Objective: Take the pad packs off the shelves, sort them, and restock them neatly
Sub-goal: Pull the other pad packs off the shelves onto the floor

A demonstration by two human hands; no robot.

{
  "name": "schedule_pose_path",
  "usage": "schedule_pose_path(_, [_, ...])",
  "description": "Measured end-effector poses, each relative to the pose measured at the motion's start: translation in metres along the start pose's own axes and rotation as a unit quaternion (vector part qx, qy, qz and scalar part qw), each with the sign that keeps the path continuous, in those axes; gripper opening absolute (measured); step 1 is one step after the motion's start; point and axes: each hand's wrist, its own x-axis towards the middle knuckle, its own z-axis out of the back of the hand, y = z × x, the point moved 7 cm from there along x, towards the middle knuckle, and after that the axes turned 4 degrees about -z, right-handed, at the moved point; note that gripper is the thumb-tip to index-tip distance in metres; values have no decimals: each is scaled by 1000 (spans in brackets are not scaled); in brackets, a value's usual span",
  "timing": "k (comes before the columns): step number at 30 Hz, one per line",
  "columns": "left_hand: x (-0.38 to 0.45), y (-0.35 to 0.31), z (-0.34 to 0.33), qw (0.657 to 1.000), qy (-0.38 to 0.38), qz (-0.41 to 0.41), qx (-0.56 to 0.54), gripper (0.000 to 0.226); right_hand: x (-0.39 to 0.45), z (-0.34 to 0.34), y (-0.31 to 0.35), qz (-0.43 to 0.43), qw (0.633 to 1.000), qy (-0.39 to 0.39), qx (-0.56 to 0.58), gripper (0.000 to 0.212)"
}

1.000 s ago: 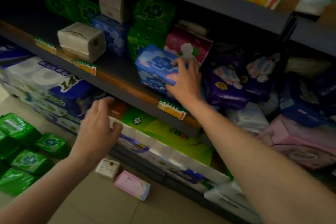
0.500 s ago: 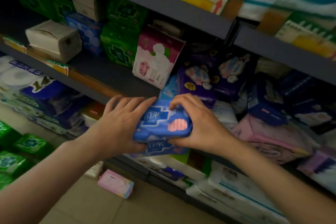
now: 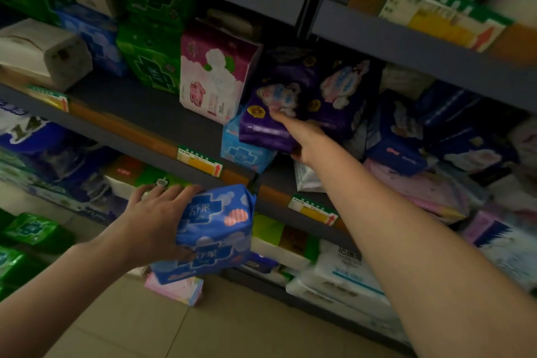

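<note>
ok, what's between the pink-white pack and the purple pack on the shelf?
Head view: nothing at the top; lower down, a light blue pack wedges between the pink-white pack and purple pack.

Single head-worn wide-angle view, looking forward and down, tilted, close to the shelf [image 3: 162, 113] at arm's length, floor [image 3: 203, 328] along the bottom edge

I see dim light | deep shadow at the shelf [image 3: 162, 113] back | motion blur upper right | wide-angle bowing at edges | no glare
</note>
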Motion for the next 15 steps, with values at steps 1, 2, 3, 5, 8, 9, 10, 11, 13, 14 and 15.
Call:
schedule_pose_path(1, [0, -2, -2, 1000, -3, -2, 2, 107, 2, -3, 0, -1, 1000, -1, 10, 93])
schedule_pose_path(2, [1, -4, -5, 1000, -5, -3, 3, 108, -4, -4, 1, 1, 1000, -2, 24, 89])
schedule_pose_path(3, [1, -5, -9, 1000, -4, -2, 0, 107, -11, -4, 0, -1, 999, 3, 35, 81])
schedule_pose_path(5, [1, -7, -17, 1000, 9, 0, -1, 107, -30, 1, -9, -5, 999, 29, 42, 65])
schedule_pose_path(8, [1, -9, -29, 999, 36, -2, -7, 108, -62, 30, -22, 67, 997, 26, 3, 52])
schedule_pose_path(9, [0, -10, -31, 999, 42, -5, -12, 108, -75, 41, -26, 102, 994, 17, -30, 49])
schedule_pose_path(10, [0, -12, -33, 999, 44, -8, -23, 110, -88, 53, -30, 136, 989, 21, -59, 51])
schedule_pose_path(11, [0, -14, -36, 998, 49, -8, -47, 114, -101, 61, -33, 165, 982, 34, -83, 54])
schedule_pose_path(13, [-4, -13, -48, 987, 77, 4, -139, 128, -122, 71, -46, 201, 966, 82, -139, 58])
schedule_pose_path(14, [-7, -11, -58, 978, 90, 14, -188, 131, -127, 77, -58, 204, 959, 104, -169, 60])
schedule_pose_path(15, [-8, -8, -71, 968, 98, 28, -228, 128, -133, 82, -70, 194, 955, 123, -189, 61])
